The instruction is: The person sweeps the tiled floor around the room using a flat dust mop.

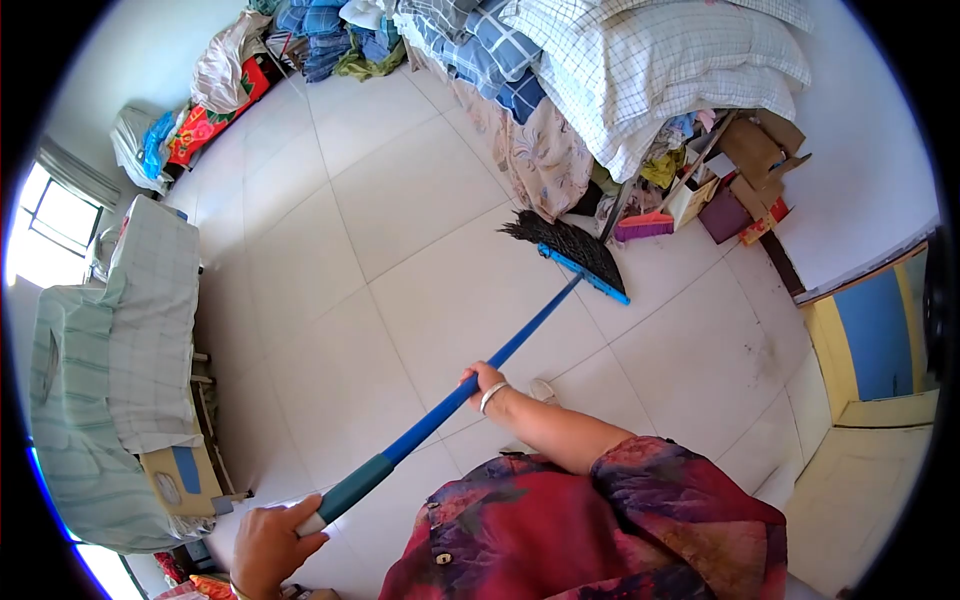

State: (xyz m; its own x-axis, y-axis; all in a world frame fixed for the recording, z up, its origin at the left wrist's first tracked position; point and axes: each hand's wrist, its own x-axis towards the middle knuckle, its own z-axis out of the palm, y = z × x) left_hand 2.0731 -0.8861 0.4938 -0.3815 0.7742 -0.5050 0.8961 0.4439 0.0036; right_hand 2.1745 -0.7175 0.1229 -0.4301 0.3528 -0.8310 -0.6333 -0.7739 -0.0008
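Observation:
I hold a long-handled broom [430,422] with a blue pole, a blue head bar and black bristles. Its bristles [572,244] rest on the pale tiles beside a cloth-draped stack. My right hand [486,383], with a bangle at the wrist, is closed around the middle of the pole. At the near end, the fingers of my left hand [275,545] wrap the tip of the green-and-white grip. A second brush, orange with purple bristles [645,230], stands just past the broom head.
Folded checked bedding [660,80] is piled high at the back right. Cardboard boxes [755,155] lie next to it by the wall. A cloth-covered piece of furniture [120,350] stands left, a yellow-and-blue cabinet [870,340] right. Red floral bundles [210,125] line the far wall.

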